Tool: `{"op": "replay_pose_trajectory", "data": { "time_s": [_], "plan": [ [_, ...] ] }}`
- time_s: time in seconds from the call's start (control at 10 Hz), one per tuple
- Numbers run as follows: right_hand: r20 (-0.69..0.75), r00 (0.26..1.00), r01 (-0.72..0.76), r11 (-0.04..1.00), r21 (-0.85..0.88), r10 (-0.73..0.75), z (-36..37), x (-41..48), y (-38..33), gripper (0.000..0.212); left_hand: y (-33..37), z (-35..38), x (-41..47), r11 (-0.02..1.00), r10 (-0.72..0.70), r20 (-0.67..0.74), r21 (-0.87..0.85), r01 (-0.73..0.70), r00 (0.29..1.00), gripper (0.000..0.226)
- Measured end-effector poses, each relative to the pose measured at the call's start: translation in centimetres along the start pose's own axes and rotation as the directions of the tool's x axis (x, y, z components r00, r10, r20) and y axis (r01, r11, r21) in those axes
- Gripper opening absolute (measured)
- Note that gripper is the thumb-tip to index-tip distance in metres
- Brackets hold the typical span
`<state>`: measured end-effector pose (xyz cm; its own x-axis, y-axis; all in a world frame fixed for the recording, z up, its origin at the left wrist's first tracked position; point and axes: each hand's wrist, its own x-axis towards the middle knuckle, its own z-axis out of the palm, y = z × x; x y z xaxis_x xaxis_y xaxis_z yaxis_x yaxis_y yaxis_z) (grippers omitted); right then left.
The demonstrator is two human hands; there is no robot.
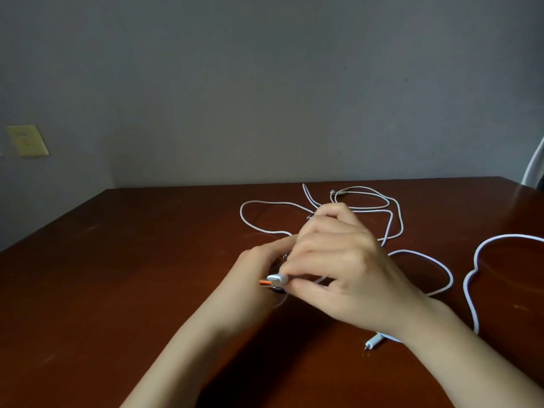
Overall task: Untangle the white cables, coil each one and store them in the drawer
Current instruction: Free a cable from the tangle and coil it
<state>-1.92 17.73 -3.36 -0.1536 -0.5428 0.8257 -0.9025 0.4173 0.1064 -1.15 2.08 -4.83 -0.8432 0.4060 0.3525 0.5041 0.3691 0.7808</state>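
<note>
Over the table [117,275], right hand [338,260] pinches level, left-pointing cable plug [272,280]; left hand [253,266] unclear

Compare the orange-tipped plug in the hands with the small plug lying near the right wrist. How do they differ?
The orange-tipped plug is broad and flat with an orange tongue. The small plug is slim with a thin, pin-like tip. The orange-tipped plug is pinched by the right hand, whereas the small plug lies on the table, gripped by neither hand. Both have white bodies.

Right hand [338,260] pinches cable plug [273,280] (orange tip); left hand [254,272] apparently underneath.
</note>
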Motion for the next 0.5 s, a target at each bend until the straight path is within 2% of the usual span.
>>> {"op": "replay_pose_trajectory", "data": {
  "time_s": [0.1,0.2,0.4,0.5],
  "plan": [
    [-0.025,0.999,-0.045,0.997,-0.062,0.043,-0.1,0.1,0.3,0.017,-0.2,0.2,0.3,0.994,0.072,-0.093,0.083,-0.064,0.993,0.057],
    [-0.083,0.995,-0.052,0.997,-0.062,0.047,-0.2,0.0,0.5,0.018,0.0,-0.3,0.6,0.987,0.125,-0.106,0.111,-0.113,0.987,0.05],
    [-0.091,0.992,-0.084,0.996,-0.019,0.081,0.2,-0.1,0.8,0.019,-0.8,0.0,0.5,0.963,0.185,-0.049,0.208,-0.171,0.982,0.052],
    [-0.116,0.968,-0.227,0.973,-0.034,0.221,0.0,-0.5,1.6,0.022,-1.3,0.5,0.6,0.933,0.231,-0.021,0.287,-0.216,0.973,0.026]
  ]
}}
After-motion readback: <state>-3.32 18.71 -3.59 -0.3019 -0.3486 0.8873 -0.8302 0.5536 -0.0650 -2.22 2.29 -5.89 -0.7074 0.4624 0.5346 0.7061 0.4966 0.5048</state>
